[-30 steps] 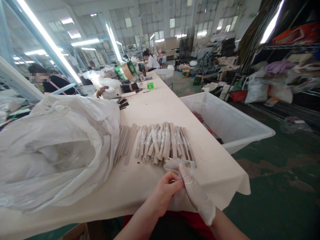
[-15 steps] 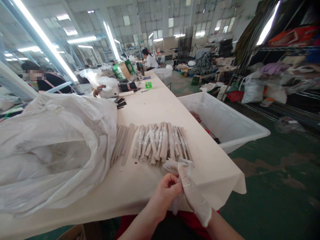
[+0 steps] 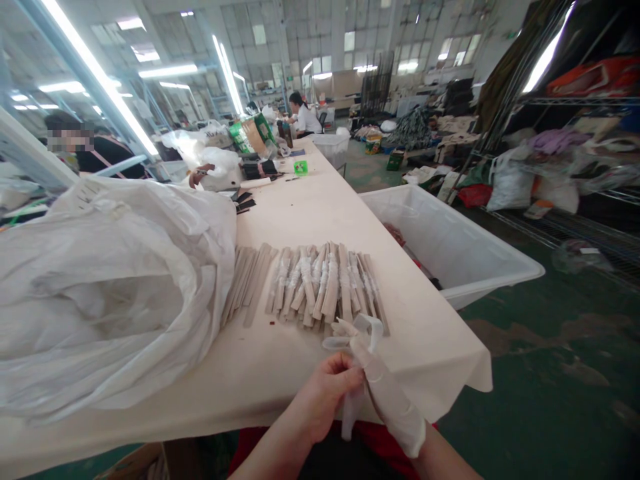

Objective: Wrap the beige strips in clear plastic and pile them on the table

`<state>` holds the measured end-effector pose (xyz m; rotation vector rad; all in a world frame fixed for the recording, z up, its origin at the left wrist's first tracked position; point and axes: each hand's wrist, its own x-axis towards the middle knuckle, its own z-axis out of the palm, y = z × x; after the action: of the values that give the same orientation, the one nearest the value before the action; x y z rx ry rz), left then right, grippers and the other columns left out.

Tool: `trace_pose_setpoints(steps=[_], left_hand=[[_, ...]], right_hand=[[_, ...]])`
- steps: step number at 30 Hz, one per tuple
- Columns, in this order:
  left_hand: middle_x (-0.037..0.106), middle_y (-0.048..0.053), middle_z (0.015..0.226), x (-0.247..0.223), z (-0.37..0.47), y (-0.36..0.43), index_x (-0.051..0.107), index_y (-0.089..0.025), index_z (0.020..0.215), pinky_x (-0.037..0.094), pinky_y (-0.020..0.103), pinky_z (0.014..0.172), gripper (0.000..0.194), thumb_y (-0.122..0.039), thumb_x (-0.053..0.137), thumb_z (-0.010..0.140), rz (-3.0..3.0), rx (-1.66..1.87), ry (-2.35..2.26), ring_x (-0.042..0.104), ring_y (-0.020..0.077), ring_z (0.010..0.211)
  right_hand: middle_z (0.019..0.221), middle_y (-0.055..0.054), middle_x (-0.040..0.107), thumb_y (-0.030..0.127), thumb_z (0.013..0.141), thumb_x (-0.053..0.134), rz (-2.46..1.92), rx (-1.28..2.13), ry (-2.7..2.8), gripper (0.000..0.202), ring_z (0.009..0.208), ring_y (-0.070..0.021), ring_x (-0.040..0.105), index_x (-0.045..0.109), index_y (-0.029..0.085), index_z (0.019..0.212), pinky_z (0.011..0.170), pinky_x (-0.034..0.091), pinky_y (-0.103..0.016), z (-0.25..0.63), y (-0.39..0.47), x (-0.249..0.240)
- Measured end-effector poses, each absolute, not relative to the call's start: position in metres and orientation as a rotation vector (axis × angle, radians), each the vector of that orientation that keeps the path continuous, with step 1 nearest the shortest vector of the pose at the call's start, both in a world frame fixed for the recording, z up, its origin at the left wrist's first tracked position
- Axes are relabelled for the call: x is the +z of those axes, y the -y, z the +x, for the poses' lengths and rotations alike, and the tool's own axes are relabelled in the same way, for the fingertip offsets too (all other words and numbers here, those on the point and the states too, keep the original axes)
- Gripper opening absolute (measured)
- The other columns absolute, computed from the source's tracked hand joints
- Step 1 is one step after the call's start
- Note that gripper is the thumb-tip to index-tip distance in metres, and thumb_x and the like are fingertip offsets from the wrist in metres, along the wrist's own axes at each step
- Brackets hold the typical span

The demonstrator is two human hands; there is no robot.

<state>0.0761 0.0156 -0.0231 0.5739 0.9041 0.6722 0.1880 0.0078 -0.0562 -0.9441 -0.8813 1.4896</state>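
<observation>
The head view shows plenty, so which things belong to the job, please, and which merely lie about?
Apparently the job's:
translucent white ribbon, pinched by left hand
flat beige strips, bundled

Seemingly lying about:
small bright green box
flat black pieces

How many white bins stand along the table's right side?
2: the near bin, beside the table in front of the far bin, which stands by the table's far end. Others may be hidden beyond it.

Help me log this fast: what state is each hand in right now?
Left hand: bare, closed, pinching translucent film.
Right hand: gloved; whether it grips the film cannot be told.
</observation>
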Motion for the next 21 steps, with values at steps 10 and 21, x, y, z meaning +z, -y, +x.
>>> trace_pose_setpoints(steps=[10, 21], left_hand=[[0.059, -0.002, 0.063, -0.011, 0.064, -0.011, 0.053, -0.014, 0.078, 0.038, 0.016, 0.052, 0.031, -0.027, 0.077, 0.063, 0.236, 0.467, -0.711, 0.056, 0.0075, 0.054], [0.055, -0.002, 0.067, 0.001, 0.049, -0.037, 0.062, -0.013, 0.08, 0.034, 0.02, 0.06, 0.028, -0.038, 0.067, 0.068, 0.949, 0.854, -1.095, 0.045, 0.0085, 0.061]], right_hand=[[0.11, -0.006, 0.067, 0.032, 0.078, 0.063, -0.606, 1.698, 0.403, 0.028, 0.108, -0.0195, 0.057, 0.068, 0.02, 0.103, 0.102, 0.037, -0.035, 0.206, -0.027, -0.026], [0.061, 0.004, 0.056, 0.035, 0.073, 0.071, -0.924, 1.627, 0.543, 0.023, 0.037, -0.0018, 0.028, 0.069, 0.018, 0.089, 0.033, 0.025, -0.015, 0.205, -0.008, -0.039]])
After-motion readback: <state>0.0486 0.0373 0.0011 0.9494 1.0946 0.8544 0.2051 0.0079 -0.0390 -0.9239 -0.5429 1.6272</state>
